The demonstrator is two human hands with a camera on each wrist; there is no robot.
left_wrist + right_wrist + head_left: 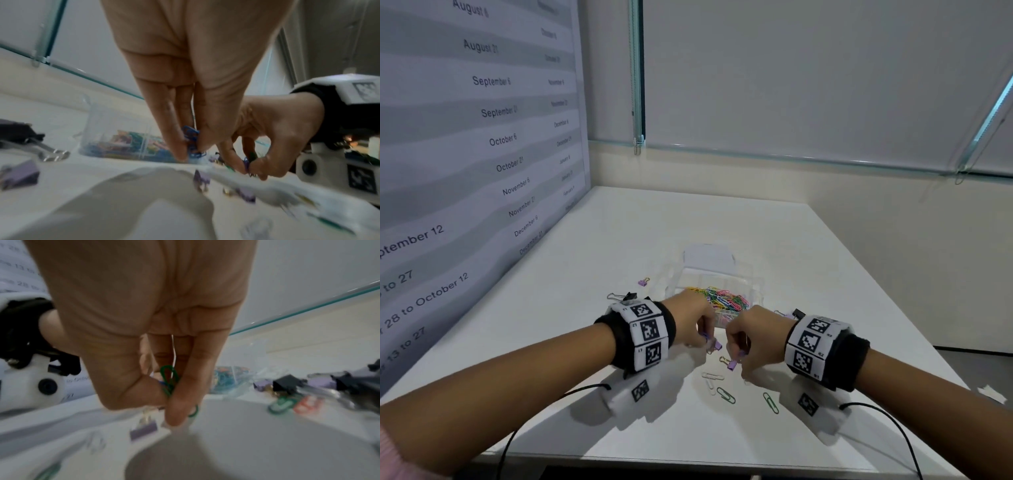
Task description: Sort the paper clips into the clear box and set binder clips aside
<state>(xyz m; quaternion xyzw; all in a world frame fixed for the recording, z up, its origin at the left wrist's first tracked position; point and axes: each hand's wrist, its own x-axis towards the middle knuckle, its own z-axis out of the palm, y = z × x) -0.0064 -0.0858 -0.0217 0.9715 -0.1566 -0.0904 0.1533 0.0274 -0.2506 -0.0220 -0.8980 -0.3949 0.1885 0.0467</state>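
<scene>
The clear box (751, 279) stands mid-table, heaped with coloured paper clips (722, 297). My left hand (697, 323) hovers just in front of it and pinches blue paper clips (191, 139) between thumb and fingers. My right hand (748, 339) is beside it and pinches green paper clips (169, 380). Small purple binder clips (732, 364) lie on the table under both hands. Loose paper clips (725, 394) lie nearer me.
A black binder clip (625, 295) and a purple one (643, 282) lie left of the box. More binder clips (796, 312) lie behind my right wrist. A printed date chart (482, 137) walls the left side. The table's front edge (654, 460) is close.
</scene>
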